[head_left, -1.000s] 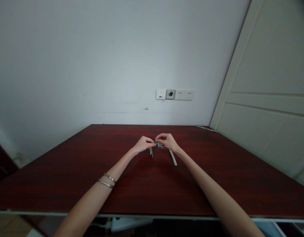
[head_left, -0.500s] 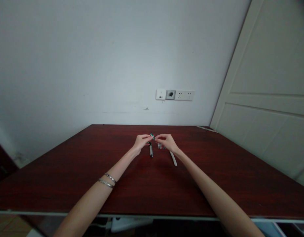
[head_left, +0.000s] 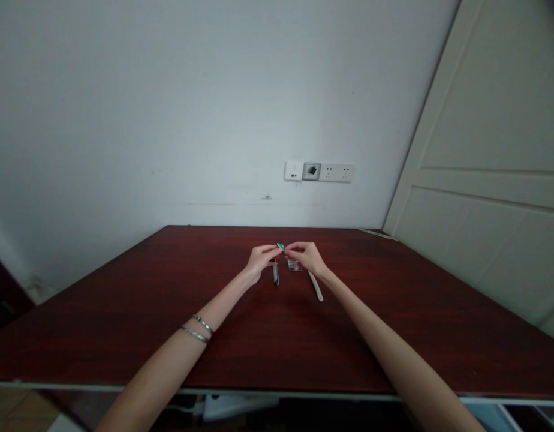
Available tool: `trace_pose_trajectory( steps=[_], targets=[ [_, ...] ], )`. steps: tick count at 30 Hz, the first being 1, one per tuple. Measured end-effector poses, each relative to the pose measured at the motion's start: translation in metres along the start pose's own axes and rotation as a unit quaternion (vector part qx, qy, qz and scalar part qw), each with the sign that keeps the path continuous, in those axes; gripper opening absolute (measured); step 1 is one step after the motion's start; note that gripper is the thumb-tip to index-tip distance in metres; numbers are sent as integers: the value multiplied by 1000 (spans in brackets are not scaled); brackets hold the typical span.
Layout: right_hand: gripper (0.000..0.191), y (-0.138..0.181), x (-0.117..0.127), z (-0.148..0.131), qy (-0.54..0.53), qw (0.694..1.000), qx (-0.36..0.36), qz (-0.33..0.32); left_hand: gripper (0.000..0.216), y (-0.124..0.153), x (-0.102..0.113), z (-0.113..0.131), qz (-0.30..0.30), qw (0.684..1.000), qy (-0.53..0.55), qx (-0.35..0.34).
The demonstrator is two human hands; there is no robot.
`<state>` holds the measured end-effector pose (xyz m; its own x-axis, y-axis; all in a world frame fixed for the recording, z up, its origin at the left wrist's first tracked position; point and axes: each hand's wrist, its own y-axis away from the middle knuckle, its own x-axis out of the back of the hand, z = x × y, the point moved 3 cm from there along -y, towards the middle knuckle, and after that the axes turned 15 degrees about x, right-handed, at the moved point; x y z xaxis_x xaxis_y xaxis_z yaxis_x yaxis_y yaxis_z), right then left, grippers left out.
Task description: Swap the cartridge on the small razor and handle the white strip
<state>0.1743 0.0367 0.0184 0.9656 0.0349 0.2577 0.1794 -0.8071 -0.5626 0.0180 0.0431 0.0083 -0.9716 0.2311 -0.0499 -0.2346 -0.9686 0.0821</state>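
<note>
Both arms reach out over a dark red wooden table (head_left: 169, 312). My left hand (head_left: 260, 259) and my right hand (head_left: 307, 255) meet near the table's middle, fingertips pinched on a tiny green and white piece (head_left: 280, 246) held just above the wood. Under the hands lie a slim dark stick (head_left: 276, 275), a small clear packet with red print (head_left: 294, 264) and a white stick (head_left: 316, 287). Two metal bangles (head_left: 196, 329) circle my left forearm.
A white wall rises behind the table, with a row of sockets (head_left: 319, 171). A pale panelled door (head_left: 488, 198) stands at the right. A white edge strip (head_left: 124, 390) runs along the table's near side.
The small green piece has come up from the packet, which now lies uncovered on the table. Both hands rose slightly and stayed pinched together.
</note>
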Motion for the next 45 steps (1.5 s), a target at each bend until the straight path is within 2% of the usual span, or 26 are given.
trace_pose_trajectory(
  steps=[3,5,9,13,17,25,30,37,45],
  targets=[
    [27,-5,22,1,55,998,-5,-14,37,-2,1,-2,20,998,-56,-25],
    [24,-8,40,3,115,992,-7,-43,31,-5,2,-4,37,986,-146,-66],
    [16,-9,64,12,192,973,-14,-129,27,-10,-5,-13,39,918,-357,-168],
    [12,-8,62,27,211,960,-31,-180,38,-16,-21,-20,15,853,-483,-197],
    [13,-11,52,38,225,952,-33,-205,46,-24,-35,-21,-11,824,-532,-196],
    [19,-18,41,45,238,941,-35,-239,48,-34,-41,-26,-13,800,-574,-173],
    [22,-18,37,46,252,933,-38,-252,56,-38,-38,-26,-15,805,-573,-151],
    [20,-19,32,47,259,933,-41,-246,53,-40,-37,-27,-8,816,-560,-142],
    [25,-21,28,49,300,916,22,-267,45,-39,-36,-27,-25,823,-546,-156]
  ],
)
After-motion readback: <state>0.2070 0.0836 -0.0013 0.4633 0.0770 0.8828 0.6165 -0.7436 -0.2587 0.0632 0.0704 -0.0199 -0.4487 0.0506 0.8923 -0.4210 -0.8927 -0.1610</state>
